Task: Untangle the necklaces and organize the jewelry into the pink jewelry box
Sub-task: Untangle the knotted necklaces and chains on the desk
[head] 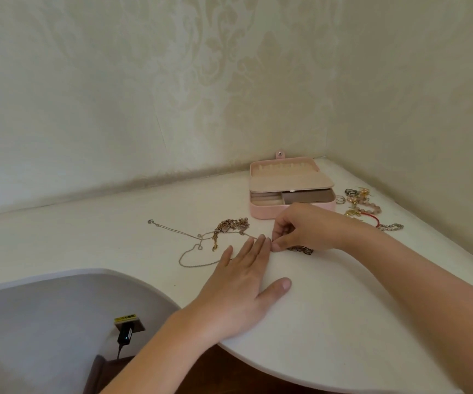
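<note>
Necklaces [231, 227] tangled just left of open pink jewelry box [263, 213], left grip [244, 282] flat, fingers straight, right grip [306, 228] pinching thin chain [251, 236] before box

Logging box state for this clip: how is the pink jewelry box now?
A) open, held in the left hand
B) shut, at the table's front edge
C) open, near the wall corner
C: the jewelry box stands on the table by the wall corner, lid raised and compartments showing; the left hand lies flat on the table, away from it.
</note>
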A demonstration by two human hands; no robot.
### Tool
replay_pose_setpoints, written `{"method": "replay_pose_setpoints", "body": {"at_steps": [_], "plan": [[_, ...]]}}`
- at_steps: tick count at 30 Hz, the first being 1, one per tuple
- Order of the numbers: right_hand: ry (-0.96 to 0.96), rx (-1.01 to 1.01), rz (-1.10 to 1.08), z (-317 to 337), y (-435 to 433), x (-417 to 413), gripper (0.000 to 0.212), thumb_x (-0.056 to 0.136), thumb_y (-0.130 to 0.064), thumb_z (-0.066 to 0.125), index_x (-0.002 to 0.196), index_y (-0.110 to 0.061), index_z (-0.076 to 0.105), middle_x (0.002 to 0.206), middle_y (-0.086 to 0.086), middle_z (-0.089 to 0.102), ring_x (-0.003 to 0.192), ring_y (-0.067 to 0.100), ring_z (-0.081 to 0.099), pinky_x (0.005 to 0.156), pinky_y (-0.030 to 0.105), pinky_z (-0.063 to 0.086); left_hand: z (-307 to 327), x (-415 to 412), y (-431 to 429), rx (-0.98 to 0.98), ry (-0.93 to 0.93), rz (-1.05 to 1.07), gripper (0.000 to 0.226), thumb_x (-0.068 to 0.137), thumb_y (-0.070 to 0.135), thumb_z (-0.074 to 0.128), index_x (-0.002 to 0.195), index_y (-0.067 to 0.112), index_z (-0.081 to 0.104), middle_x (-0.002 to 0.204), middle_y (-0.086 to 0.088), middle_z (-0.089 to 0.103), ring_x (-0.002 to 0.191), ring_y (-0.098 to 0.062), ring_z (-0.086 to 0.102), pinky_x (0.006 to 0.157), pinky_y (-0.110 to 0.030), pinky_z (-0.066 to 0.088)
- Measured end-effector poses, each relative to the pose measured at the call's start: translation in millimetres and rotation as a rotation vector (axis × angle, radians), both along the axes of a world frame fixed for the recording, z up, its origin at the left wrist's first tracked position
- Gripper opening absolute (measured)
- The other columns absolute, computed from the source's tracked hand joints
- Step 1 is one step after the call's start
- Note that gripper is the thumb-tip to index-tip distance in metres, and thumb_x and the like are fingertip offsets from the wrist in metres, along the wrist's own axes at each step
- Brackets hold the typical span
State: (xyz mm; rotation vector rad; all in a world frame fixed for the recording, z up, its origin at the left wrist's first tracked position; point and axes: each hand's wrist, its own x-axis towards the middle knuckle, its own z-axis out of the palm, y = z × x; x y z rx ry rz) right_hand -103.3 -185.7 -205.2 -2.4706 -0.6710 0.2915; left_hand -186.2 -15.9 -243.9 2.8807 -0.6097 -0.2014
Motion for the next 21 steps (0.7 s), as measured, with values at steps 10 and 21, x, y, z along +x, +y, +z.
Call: {"method": "replay_pose_setpoints", "body": {"at_steps": [10, 21], "plan": [[0.277, 0.398, 0.065, 5.3, -13.4, 4.4, 0.019, 0.095, -0.008, 0.054, 0.077, -0.01, 0.056, 0.069, -0.001, 0.057, 0.065, 0.01, 0.052, 0.068, 0.021, 0.045, 1.2, -1.9, -2.1, 0.007, -0.012, 0.022, 0.072, 0.095, 0.062, 0.02, 0.152, 0.027, -0.007, 0.159, 0.012, -0.013, 0.144, 0.0, -0.015, 0.118, -0.032, -0.011], [0.517, 1.02, -0.044, 22.7, -24.7, 6.4, 0.006, 0.08, -0.01, 0.056, 0.085, -0.011, 0.053, 0.06, 0.0, 0.05, 0.054, 0.011, 0.051, 0.061, 0.021, 0.051, 3.4, -2.0, -0.9, 0.02, 0.035, 0.055, 0.073, 0.093, 0.066, 0.02, 0.152, 0.032, -0.006, 0.158, 0.017, -0.015, 0.145, -0.007, -0.019, 0.116, -0.051, -0.014]]}}
